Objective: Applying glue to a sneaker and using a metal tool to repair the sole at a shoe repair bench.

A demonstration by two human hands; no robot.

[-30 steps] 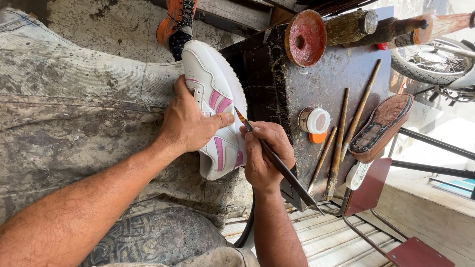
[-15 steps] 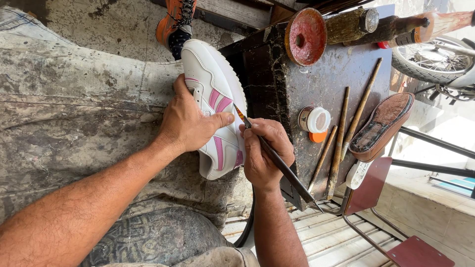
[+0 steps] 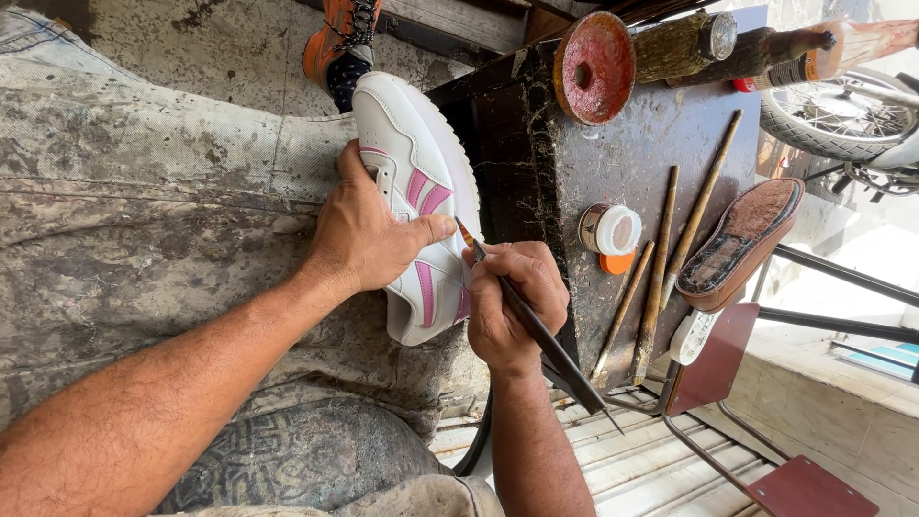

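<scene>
Our left hand (image 3: 369, 239) presses the white sneaker (image 3: 421, 206) down while our right hand (image 3: 512, 302) pinches a brush (image 3: 536, 330), tip at its sole edge.

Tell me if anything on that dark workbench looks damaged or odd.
A detached brown shoe sole lies alone at the edge of the grimy dark workbench, its tread worn and dirty. The white sneaker with pink stripes looks intact.
</scene>
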